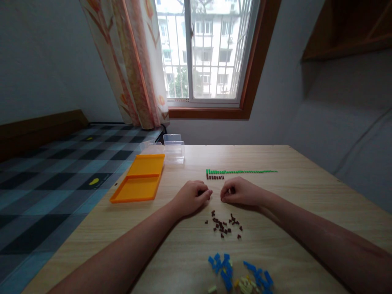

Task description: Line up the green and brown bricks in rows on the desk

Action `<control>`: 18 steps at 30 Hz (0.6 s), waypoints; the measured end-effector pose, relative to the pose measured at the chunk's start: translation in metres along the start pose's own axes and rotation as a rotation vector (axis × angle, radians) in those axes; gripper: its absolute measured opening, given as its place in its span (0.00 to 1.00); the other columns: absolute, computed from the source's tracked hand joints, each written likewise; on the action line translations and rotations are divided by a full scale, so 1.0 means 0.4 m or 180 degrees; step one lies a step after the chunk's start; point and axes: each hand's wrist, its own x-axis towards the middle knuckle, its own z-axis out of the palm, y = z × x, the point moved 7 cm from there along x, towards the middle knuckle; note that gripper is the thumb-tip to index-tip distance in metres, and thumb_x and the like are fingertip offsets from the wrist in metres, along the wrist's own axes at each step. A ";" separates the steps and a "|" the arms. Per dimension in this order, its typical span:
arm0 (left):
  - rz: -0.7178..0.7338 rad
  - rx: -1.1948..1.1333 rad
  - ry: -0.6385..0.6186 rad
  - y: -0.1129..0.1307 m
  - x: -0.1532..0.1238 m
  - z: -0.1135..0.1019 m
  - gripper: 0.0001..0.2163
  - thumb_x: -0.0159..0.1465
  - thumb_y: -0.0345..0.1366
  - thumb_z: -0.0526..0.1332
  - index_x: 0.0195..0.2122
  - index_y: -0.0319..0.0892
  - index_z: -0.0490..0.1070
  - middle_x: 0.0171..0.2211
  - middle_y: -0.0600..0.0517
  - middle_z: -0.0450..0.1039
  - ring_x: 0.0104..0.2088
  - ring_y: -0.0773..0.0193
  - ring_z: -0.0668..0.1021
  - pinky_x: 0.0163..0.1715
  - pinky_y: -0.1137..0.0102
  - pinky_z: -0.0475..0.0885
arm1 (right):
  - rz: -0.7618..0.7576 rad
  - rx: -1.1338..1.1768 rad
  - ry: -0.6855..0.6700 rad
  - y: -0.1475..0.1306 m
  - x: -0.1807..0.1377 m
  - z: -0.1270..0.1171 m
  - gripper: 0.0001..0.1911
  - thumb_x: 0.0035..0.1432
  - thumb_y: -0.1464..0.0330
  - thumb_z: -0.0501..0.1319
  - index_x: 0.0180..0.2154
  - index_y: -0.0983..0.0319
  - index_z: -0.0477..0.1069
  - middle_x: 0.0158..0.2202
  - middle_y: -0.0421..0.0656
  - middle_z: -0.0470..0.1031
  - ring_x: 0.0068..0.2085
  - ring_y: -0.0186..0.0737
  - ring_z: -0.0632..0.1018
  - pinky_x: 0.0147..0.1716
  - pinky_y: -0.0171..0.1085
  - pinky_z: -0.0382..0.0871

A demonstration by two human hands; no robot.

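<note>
Left hand (192, 198) and right hand (240, 191) curl, cannot tell if gripping, with loose brown bricks (221, 226) on their near side, a brown brick row (214, 177) toward the far edge of the table (306, 188), and open room toward its right edge.

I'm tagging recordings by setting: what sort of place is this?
Most likely a bedroom at home: what looks like a checked bed stands beside the table, and a flowered curtain hangs at the window.
</note>
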 end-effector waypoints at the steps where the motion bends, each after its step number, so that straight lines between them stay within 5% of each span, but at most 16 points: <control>1: 0.0001 -0.0002 -0.0003 -0.001 0.000 0.000 0.14 0.64 0.34 0.57 0.23 0.38 0.74 0.23 0.53 0.70 0.25 0.69 0.71 0.29 0.73 0.62 | 0.0086 0.0100 -0.0114 0.004 0.001 0.001 0.06 0.50 0.70 0.65 0.32 0.62 0.81 0.26 0.40 0.76 0.27 0.33 0.71 0.26 0.30 0.61; 5: 0.0006 0.0001 -0.0016 -0.002 0.001 0.001 0.14 0.64 0.34 0.57 0.22 0.38 0.73 0.23 0.53 0.70 0.25 0.68 0.70 0.29 0.73 0.61 | 0.0115 0.0244 -0.0232 0.013 0.003 -0.006 0.06 0.50 0.69 0.65 0.32 0.63 0.81 0.25 0.40 0.75 0.27 0.33 0.70 0.26 0.31 0.61; 12: 0.0022 0.0049 -0.0021 -0.006 0.002 0.003 0.14 0.64 0.34 0.57 0.22 0.38 0.73 0.22 0.53 0.69 0.25 0.68 0.70 0.29 0.73 0.61 | -0.0004 -0.0082 0.0288 0.035 0.007 -0.034 0.06 0.51 0.72 0.63 0.32 0.62 0.80 0.28 0.41 0.75 0.30 0.35 0.72 0.30 0.32 0.65; 18: 0.0010 0.0039 -0.0038 -0.005 0.001 0.003 0.14 0.65 0.34 0.57 0.23 0.38 0.73 0.23 0.53 0.70 0.26 0.68 0.70 0.29 0.73 0.62 | -0.0244 -0.0167 0.0032 -0.001 -0.003 -0.036 0.06 0.52 0.71 0.65 0.32 0.62 0.81 0.28 0.41 0.75 0.30 0.34 0.74 0.30 0.31 0.66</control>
